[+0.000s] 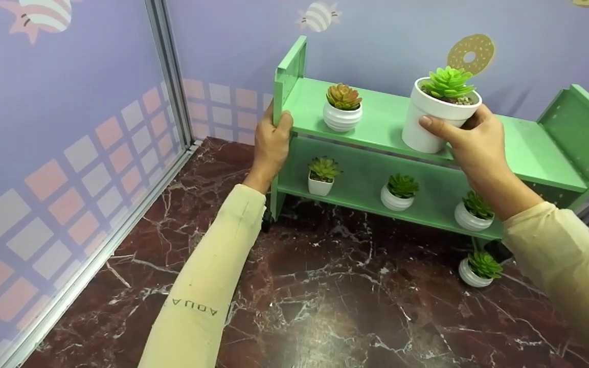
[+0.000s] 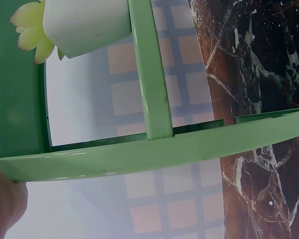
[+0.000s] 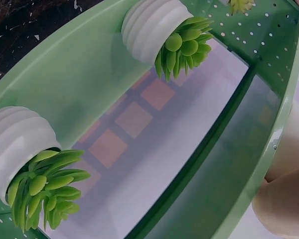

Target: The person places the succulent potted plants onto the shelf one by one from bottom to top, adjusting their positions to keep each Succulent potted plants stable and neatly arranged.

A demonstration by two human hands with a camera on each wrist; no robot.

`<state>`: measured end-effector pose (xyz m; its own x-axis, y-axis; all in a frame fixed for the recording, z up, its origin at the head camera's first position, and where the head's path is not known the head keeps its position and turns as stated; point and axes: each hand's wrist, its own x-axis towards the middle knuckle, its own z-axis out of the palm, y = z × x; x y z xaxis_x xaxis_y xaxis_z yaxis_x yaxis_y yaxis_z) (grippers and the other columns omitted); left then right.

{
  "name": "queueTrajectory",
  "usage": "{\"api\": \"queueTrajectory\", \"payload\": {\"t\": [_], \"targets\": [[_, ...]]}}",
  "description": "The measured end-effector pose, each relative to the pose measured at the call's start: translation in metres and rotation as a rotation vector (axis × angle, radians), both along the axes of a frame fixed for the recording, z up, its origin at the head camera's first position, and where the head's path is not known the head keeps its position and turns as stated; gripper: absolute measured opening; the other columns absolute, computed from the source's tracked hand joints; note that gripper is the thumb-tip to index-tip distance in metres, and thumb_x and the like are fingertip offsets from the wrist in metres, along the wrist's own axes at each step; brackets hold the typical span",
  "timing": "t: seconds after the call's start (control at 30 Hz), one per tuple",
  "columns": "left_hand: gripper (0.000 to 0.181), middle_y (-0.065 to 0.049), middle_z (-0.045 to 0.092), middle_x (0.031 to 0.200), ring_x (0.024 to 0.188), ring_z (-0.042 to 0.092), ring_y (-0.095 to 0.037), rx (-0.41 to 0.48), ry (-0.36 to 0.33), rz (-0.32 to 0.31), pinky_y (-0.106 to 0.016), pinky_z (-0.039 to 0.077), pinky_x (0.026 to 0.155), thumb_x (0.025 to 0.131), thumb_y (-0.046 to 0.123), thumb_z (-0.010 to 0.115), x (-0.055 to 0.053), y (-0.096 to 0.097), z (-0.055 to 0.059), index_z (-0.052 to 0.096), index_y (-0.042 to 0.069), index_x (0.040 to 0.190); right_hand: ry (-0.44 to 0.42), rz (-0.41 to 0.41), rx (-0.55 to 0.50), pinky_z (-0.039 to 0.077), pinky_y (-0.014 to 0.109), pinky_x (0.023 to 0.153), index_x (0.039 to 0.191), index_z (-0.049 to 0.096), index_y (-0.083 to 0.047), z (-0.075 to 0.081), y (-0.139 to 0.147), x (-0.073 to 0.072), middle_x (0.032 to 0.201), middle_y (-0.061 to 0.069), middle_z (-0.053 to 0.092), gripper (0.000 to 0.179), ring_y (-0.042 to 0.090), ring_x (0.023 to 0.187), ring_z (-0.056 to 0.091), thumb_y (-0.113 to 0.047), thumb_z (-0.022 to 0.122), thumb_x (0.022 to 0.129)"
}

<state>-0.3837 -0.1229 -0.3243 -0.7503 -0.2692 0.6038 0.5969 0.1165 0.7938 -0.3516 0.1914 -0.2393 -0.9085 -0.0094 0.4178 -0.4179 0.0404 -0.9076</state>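
Observation:
My right hand grips a large white flowerpot with a bright green succulent, thumb across its front and fingers behind. The pot is tilted and overlaps the front edge of the upper tier of a green shelf in the head view. With my left hand I hold the shelf's left end panel, thumb on the near side. A small white ribbed pot with a reddish succulent stands on the upper tier between my hands. In the right wrist view, only fingers show at the right edge.
On the lower tier stand a square white pot and two round ones, each with a succulent. Another potted succulent is on the dark marbled floor. A patterned wall rises behind the shelf.

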Motion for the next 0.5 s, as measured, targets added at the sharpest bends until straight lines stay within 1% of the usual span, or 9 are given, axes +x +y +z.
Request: {"api": "queueTrajectory", "payload": {"t": [0.13, 0.23, 0.37, 0.5], "targets": [[0.041, 0.005, 0.028, 0.057, 0.050, 0.025, -0.008, -0.005, -0.003, 0.005, -0.027, 0.024, 0.049, 0.096, 0.017, 0.048, -0.0009, -0.0003, 0.0003, 0.057, 0.002, 0.132, 0.001, 0.002, 0.001, 0.044, 0.028, 0.088, 0.126, 0.060, -0.004, -0.0002, -0.0004, -0.0003, 0.117, 0.013, 0.062, 0.061, 0.025, 0.110, 0.056, -0.008, 0.088, 0.072], [0.042, 0.005, 0.028, 0.056, 0.049, 0.025, -0.009, -0.004, -0.005, 0.003, -0.027, 0.023, 0.048, 0.096, 0.018, 0.048, -0.0004, -0.0004, -0.0001, 0.056, 0.002, 0.134, -0.003, -0.001, 0.002, 0.044, 0.027, 0.088, 0.126, 0.060, -0.004, 0.0000, -0.0003, -0.0002, 0.116, 0.012, 0.062, 0.061, 0.024, 0.109, 0.056, -0.008, 0.089, 0.072], [0.047, 0.005, 0.028, 0.056, 0.049, 0.025, -0.009, -0.003, -0.001, 0.001, -0.028, 0.025, 0.049, 0.096, 0.018, 0.048, 0.0008, -0.0003, -0.0008, 0.052, 0.004, 0.141, 0.000, -0.009, 0.023, 0.044, 0.028, 0.087, 0.125, 0.060, -0.004, 0.0003, 0.0005, 0.0005, 0.115, 0.012, 0.063, 0.060, 0.024, 0.108, 0.056, -0.010, 0.089, 0.072], [0.049, 0.005, 0.029, 0.057, 0.050, 0.025, -0.009, -0.010, 0.004, 0.005, -0.028, 0.026, 0.052, 0.097, 0.020, 0.048, 0.0014, -0.0001, -0.0009, 0.050, 0.004, 0.143, -0.015, -0.010, 0.052, 0.043, 0.028, 0.087, 0.127, 0.059, -0.005, 0.0015, 0.0015, 0.0018, 0.117, 0.011, 0.062, 0.062, 0.024, 0.109, 0.055, -0.012, 0.088, 0.073]]}}
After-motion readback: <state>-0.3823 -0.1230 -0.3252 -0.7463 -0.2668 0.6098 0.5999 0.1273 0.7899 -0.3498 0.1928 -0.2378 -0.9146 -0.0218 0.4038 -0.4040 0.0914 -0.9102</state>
